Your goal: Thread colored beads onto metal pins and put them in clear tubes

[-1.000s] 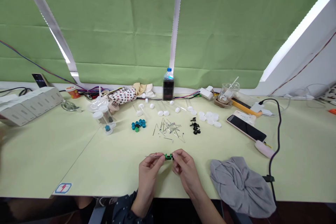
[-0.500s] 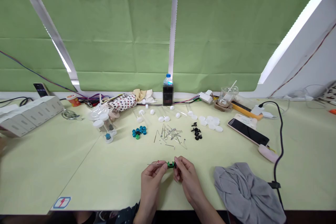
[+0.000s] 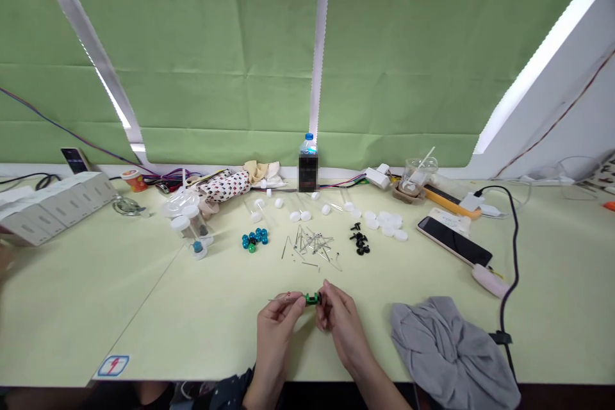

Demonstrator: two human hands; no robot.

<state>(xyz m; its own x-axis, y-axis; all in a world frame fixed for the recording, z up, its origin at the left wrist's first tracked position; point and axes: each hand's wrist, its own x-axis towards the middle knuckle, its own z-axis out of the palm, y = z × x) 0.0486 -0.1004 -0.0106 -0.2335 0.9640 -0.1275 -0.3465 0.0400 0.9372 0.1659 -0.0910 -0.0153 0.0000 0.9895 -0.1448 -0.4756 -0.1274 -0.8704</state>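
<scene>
My left hand pinches a thin metal pin that carries green and black beads at its right end. My right hand pinches the pin's right end beside those beads. Both hands hover just above the pale green table near its front edge. Beyond them lie a heap of metal pins, a cluster of blue and green beads and some small black beads.
White caps and clear tubes are scattered at the back, with a water bottle by the green blind. A phone and black cable lie right; a grey cloth sits at the front right. White boxes stand left.
The view shifted slightly as my head moved. My hands stay pinched on the beaded pin, with the fingers adjusting a little.
</scene>
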